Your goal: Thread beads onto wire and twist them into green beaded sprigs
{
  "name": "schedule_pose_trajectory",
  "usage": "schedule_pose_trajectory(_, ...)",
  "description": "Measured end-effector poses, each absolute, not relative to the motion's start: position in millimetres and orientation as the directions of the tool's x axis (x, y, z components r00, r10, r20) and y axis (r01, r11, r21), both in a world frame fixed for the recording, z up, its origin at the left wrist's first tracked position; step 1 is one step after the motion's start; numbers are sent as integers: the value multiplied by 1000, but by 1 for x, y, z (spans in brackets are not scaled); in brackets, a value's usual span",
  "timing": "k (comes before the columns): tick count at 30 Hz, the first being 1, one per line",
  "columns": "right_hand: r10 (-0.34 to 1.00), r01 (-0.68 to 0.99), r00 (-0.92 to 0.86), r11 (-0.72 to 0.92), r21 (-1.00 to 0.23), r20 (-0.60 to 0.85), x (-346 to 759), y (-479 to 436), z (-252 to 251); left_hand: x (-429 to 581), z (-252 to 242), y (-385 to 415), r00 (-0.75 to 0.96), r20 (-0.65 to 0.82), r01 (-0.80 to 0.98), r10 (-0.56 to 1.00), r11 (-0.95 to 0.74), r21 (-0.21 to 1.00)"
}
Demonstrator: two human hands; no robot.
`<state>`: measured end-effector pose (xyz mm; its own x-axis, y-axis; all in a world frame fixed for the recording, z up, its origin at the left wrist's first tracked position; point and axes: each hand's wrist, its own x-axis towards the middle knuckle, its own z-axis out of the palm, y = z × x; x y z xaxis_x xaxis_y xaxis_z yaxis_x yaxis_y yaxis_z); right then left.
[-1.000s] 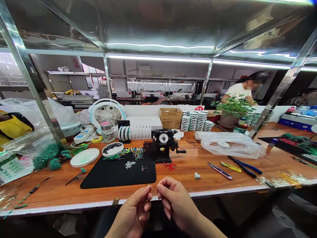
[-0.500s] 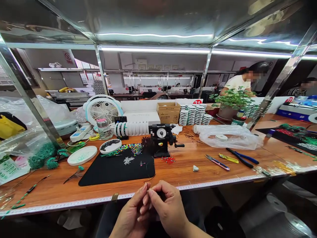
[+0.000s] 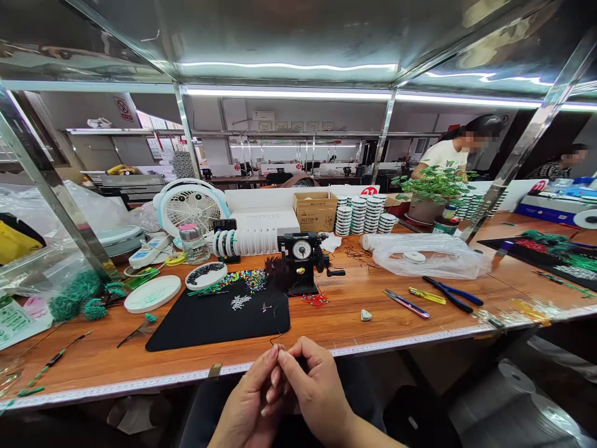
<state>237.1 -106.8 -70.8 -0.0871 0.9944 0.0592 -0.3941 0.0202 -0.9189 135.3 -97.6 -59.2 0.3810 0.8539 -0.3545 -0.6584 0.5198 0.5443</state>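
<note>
Our left hand (image 3: 245, 401) and right hand (image 3: 317, 392) were close together at the near edge of the tabletop (image 3: 336, 326), fingers curled and pinching a thin dark wire (image 3: 277, 339), its tip rising just beside a black mat (image 3: 209, 330). Colored beads (image 3: 237, 281) lay on the mat's far edge, near a winding machine (image 3: 301, 264).

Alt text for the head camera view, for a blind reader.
The left hand and right hand meet at the edge of a wooden workbench, fingertips pinching a thin wire. Beyond lie a black mat with colored beads, a hand-cranked winder and blue-handled pliers.
</note>
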Motion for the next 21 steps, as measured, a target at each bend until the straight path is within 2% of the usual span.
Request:
schedule_pose_trajectory(5, 990, -382, -140, -72, -921, -19, 246, -105, -87, 135, -69, -99, 396, -316, -558, 862, 499, 663)
schedule_pose_trajectory(11, 965, -430, -256, -168, -887, -58, 258, -115, -109, 130, -83, -100, 386, -379, -520, 841, 538, 663)
schedule_pose_trajectory(18, 998, -338, -62, -32, -941, -12, 253, -118, -111, 134, -93, -104, 387, -391, -507, 835, 547, 666)
schedule_pose_trajectory(21, 991, -354, -129, -90, -931, -47, 257, -120, -111, 135, -93, -105, 419, -390, -463, 820, 563, 685)
